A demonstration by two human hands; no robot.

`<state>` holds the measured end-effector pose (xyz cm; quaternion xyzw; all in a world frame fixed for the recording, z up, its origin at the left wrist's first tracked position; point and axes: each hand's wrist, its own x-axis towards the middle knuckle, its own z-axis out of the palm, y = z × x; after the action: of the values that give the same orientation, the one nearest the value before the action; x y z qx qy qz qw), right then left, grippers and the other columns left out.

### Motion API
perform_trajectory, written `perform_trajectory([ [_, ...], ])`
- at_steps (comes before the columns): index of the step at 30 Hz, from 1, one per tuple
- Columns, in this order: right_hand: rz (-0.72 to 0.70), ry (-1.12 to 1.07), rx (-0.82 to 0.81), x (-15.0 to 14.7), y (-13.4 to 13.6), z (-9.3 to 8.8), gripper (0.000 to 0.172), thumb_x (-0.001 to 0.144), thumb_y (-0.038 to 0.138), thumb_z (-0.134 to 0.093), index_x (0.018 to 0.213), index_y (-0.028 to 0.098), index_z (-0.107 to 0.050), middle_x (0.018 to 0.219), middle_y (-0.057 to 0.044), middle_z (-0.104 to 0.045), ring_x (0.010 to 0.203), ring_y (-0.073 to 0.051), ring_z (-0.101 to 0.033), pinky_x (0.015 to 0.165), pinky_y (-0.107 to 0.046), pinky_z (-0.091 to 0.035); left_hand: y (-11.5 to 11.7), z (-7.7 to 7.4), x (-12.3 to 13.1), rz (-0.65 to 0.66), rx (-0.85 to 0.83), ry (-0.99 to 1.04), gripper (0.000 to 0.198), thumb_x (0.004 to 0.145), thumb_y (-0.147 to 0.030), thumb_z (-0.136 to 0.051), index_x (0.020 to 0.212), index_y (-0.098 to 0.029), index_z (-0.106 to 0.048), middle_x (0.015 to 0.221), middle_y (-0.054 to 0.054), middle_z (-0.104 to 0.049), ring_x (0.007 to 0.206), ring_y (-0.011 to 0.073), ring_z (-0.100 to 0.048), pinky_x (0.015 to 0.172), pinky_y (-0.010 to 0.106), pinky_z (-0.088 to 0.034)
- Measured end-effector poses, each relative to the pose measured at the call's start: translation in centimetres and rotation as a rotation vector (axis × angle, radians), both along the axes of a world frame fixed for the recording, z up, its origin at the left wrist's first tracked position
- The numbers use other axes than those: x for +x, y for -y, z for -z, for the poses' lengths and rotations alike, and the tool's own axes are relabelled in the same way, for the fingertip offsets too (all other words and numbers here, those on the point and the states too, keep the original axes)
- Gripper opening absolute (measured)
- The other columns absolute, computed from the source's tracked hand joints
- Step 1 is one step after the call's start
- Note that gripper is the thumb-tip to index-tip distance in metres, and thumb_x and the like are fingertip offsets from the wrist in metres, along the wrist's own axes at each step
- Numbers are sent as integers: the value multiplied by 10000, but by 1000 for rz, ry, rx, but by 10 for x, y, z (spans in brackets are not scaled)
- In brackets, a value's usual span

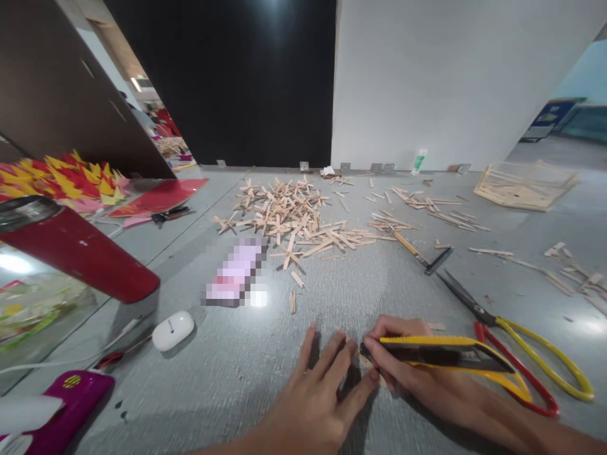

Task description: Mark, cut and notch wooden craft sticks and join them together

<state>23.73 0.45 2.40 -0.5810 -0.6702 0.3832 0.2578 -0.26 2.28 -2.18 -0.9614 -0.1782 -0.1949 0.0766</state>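
Observation:
A yellow and black utility knife (446, 354) is gripped in my right hand (403, 360), its front end pointing left and down toward the table. Beside it, my left hand (317, 392) lies on the grey table with the fingers spread. Its fingertips touch or nearly touch a small wooden stick piece (383, 380), mostly hidden between the hands. Ahead of the hands, a pile of thin wooden sticks (284, 212) is heaped, and a short stick (293, 302) lies nearer.
Large scissors (493, 319) lie right of my hands, with a slim yellow cutter (410, 246) beyond. A white case (173, 330), a blurred phone (237, 272) and a red bottle (95, 249) are left. At the far right stands a wooden stick frame (521, 199).

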Motion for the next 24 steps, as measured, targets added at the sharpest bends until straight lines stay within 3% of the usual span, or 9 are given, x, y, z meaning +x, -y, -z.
perform_trajectory([
  [3, 10, 62, 165, -5, 1, 1, 345, 1069, 417, -568, 762, 265, -612, 671, 18, -662, 622, -188, -611, 652, -347, -488, 1, -6, 1, 10, 27, -10, 584, 1003, -230, -548, 1570, -114, -473, 1445, 272, -608, 1428, 426, -507, 1207, 692, -222],
  [6, -23, 90, 292, -10, 2, 7, 360, 1084, 386, -534, 746, 267, -574, 678, 4, -633, 621, -201, -603, 623, -362, -471, 0, -14, 1, 18, 45, -46, 571, 1006, -246, -542, 1550, -81, -485, 1421, 293, -624, 1402, 443, -537, 1205, 700, -195],
  [10, -71, 125, 298, -12, 2, 12, 393, 1106, 363, -475, 725, 266, -479, 642, 19, -577, 573, -177, -566, 568, -344, -425, -2, -21, 1, 41, 10, -130, 576, 1037, -282, -486, 1565, -55, -451, 1416, 306, -622, 1373, 459, -565, 1189, 733, -188],
  [17, -79, 125, 313, -9, 3, 10, 400, 1104, 343, -464, 714, 265, -427, 614, 40, -519, 535, -150, -503, 529, -318, -382, 0, -20, 1, 14, 22, -124, 623, 1047, -290, -498, 1605, -38, -385, 1434, 293, -610, 1385, 440, -555, 1215, 770, 47],
  [24, -49, 137, 343, -10, 5, 12, 398, 1102, 322, -452, 716, 266, -378, 605, 43, -477, 527, -155, -462, 532, -335, -351, 2, -24, 1, 2, 9, -143, 586, 1044, -277, -498, 1584, -60, -430, 1459, 288, -601, 1394, 446, -556, 1210, 762, 111],
])
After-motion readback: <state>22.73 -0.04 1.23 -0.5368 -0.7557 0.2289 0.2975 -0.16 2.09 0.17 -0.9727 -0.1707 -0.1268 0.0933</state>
